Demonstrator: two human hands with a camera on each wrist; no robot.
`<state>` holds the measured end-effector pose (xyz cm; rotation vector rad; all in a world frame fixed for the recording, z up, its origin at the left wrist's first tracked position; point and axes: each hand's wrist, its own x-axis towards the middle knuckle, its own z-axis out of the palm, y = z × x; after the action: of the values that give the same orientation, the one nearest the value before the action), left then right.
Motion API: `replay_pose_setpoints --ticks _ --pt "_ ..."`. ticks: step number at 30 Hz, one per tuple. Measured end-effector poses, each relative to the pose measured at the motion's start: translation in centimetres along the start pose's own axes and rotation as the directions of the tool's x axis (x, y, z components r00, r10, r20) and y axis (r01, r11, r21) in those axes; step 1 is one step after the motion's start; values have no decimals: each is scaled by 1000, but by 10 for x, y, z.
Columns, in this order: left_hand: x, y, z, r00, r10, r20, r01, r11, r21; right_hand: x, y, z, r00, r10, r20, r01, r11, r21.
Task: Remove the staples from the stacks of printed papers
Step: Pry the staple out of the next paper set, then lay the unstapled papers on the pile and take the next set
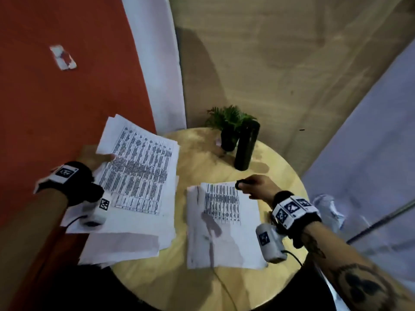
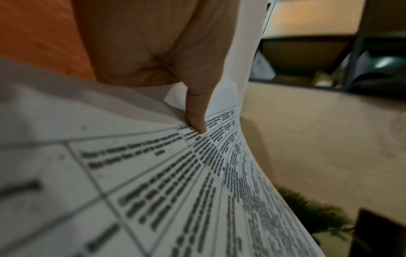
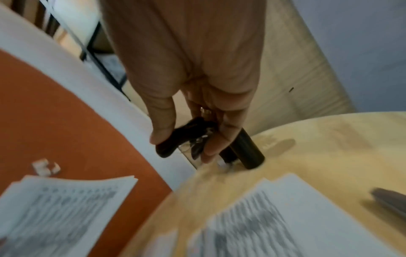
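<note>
My left hand holds up a stack of printed papers by its left edge, thumb on the top sheet and fingers under it. That lifted stack hangs over more white sheets on the left of the round wooden table. A second printed stack lies flat at the table's middle. Above its far right corner my right hand grips a black staple remover between thumb and fingers. No staple can be made out.
A black cylinder and a small potted plant stand at the table's far side. An orange floor with a small white and red object lies to the left. A grey object rests at the table's right.
</note>
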<state>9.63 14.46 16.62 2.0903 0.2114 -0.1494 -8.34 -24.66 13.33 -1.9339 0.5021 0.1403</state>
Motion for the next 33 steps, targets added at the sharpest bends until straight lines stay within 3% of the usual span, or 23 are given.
replay_pose_setpoints --ticks 2,5,10,15,18,20,21,23,25,29,33 --pt "14 -29 7 998 -68 17 66 993 95 14 31 18 998 55 31 -47 975 -216" --pt "28 -57 22 979 -202 15 193 953 235 21 62 41 986 146 78 -90 868 -488" --pt "42 -88 36 950 -313 9 280 860 427 29 97 64 944 305 123 -180 792 -584" --pt "40 -110 44 977 -209 27 149 777 611 41 101 67 917 359 175 -150 716 -682" --pt "42 -107 55 983 -141 -118 183 822 540 49 97 65 899 385 206 -145 709 -690" --pt "49 -95 75 974 -69 -215 186 787 589 53 95 66 892 398 216 -149 709 -689" --pt "48 -88 89 977 28 -213 117 762 637 55 93 66 887 406 218 -155 708 -689" --pt "40 -72 127 964 242 -108 -113 744 658 58 91 64 878 422 227 -166 712 -682" --pt "25 -61 175 949 311 59 -287 766 576 61 90 62 867 435 243 -169 716 -678" --pt "-3 -62 258 904 97 417 -334 769 546 62 93 61 865 427 262 -157 727 -669" --pt "-16 -75 293 895 -34 446 -315 661 682 63 97 61 875 416 247 -162 733 -660"
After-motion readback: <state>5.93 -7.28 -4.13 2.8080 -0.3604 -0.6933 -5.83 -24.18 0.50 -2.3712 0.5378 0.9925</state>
